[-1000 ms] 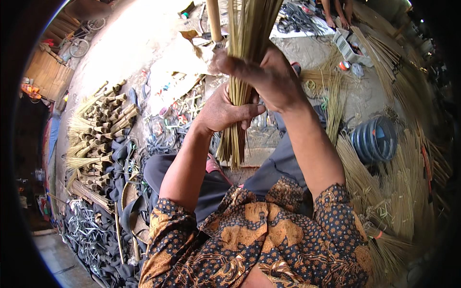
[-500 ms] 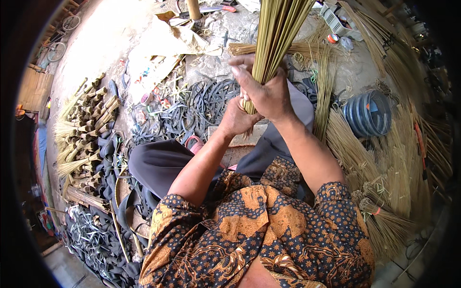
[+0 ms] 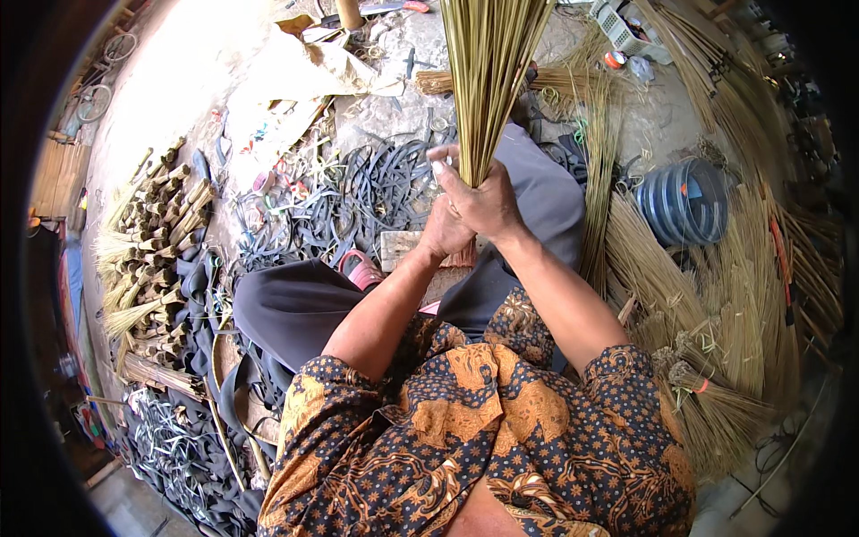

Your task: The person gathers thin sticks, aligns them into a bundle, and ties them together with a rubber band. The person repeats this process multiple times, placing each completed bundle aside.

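Note:
A thick bundle of thin greenish-yellow broom sticks (image 3: 488,80) stands upright before me, fanning out toward the top edge of the view. My right hand (image 3: 488,201) wraps round its lower part, thumb lying along the front. Just below and to the left, my left hand (image 3: 447,225) is closed round the bundle's bottom end, touching the right hand. The reddish-brown butt of the bundle (image 3: 463,257) shows under my hands. Behind it, near my feet, lies a wooden block (image 3: 400,243).
Dark rubber strips (image 3: 376,192) lie tangled ahead. Many small tied stick bundles (image 3: 152,259) are stacked at left. On the right are a blue clear plastic container (image 3: 684,204), loose long sticks (image 3: 658,268) and a white basket (image 3: 626,31). A knife (image 3: 394,7) lies at the far edge.
Both hands have come down and nearer to me with the bundle, and the right hand now sits closer to the left. The bundle has gone from leaning right to more upright.

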Tool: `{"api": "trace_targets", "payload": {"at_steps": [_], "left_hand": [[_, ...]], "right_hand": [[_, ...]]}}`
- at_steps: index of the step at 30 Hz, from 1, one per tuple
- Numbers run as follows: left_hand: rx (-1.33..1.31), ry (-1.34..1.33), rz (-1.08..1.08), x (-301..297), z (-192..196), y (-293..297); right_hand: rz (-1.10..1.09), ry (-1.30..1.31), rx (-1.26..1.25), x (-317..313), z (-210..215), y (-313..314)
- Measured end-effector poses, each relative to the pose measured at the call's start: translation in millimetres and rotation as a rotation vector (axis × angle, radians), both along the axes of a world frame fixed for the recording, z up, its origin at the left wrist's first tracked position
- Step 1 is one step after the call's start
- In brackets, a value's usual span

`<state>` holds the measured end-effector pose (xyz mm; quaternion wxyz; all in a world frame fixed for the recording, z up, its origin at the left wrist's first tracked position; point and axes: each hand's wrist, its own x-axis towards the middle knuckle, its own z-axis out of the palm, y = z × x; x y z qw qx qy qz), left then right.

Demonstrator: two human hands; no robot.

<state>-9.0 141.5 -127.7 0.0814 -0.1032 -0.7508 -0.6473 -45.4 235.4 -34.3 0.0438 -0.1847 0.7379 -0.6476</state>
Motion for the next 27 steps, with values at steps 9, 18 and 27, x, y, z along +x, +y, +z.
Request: {"api": "trace_targets", "payload": {"at_steps": [9,18,27], "left_hand": [[0.022,-0.061,0.000,2.0,-4.9,8.7],[-0.025,-0.121,-0.005,-1.0,-24.9,12.6],[-0.074,-0.019,-0.034,3.8,-76.3,15.0]], "right_hand": [[0.046,-0.131,0.160,6.9,-15.4,11.2],[0.039,-0.117,0.103,0.6,-15.7,18.5],[0.033,-0.058,0.061,6.8,-32.8,20.0]]}}
